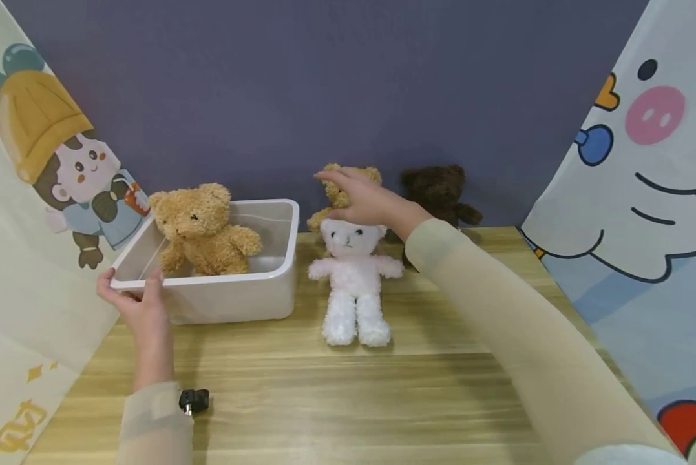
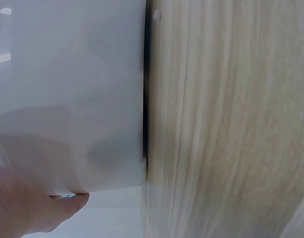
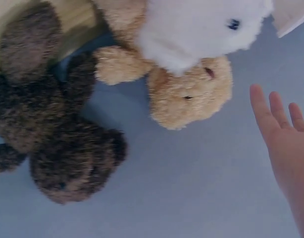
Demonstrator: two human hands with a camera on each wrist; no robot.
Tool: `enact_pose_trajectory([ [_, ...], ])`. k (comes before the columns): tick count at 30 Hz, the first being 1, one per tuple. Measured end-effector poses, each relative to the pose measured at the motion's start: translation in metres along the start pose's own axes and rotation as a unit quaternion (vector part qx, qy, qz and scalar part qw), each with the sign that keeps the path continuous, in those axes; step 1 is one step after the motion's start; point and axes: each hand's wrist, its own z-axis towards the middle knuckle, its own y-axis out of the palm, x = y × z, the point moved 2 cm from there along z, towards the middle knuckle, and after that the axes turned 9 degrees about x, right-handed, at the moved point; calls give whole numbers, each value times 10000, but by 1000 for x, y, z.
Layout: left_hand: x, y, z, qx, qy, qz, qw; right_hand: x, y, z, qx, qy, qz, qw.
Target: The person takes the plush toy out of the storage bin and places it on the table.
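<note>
My left hand (image 1: 147, 320) grips the front left corner of a white plastic bin (image 1: 231, 300), thumb at the front and fingers along the left side. Inside the bin sits a tan teddy bear (image 1: 199, 226), leaning to the left. My right hand (image 1: 371, 201) reaches over the head of a white and pale pink teddy bear (image 1: 353, 278), fingers extended and holding nothing. Behind that bear is a second tan teddy bear (image 3: 191, 96), partly covered by the hand and the white bear. A dark brown teddy bear (image 3: 75, 163) sits to the right, partly behind my right forearm.
The toys and bin stand on a wooden table (image 1: 324, 400) against a grey-blue back wall (image 1: 348, 84). Cartoon-printed panels flank it at left (image 1: 28, 245) and right (image 1: 632, 194). A small black device (image 1: 194, 400) shows beside my left sleeve.
</note>
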Motion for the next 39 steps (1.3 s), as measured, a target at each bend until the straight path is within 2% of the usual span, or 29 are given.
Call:
enact_pose_trajectory([
  [3, -1, -2, 1, 60, 37, -193, 9998, -17, 0, 10, -106, -63, -71, 9999],
  [9, -2, -8, 1, 159, -65, -166, 9997, -48, 3, 27, -367, -237, -262, 9987],
  [19, 0, -3, -2, 194, -139, -226, 9995, -83, 5, 51, -695, -477, -405, 9956],
  [24, -1, -1, -1, 142, -225, -93, 9996, -94, 19, 67, -761, -548, -511, 9943],
  [33, -7, 2, 1, 105, -73, -244, 9996, -128, 48, 87, -891, -514, -378, 9940],
  [39, -1, 0, -2, 132, -133, -158, 9997, -152, 62, 95, -1044, -372, -441, 9929],
])
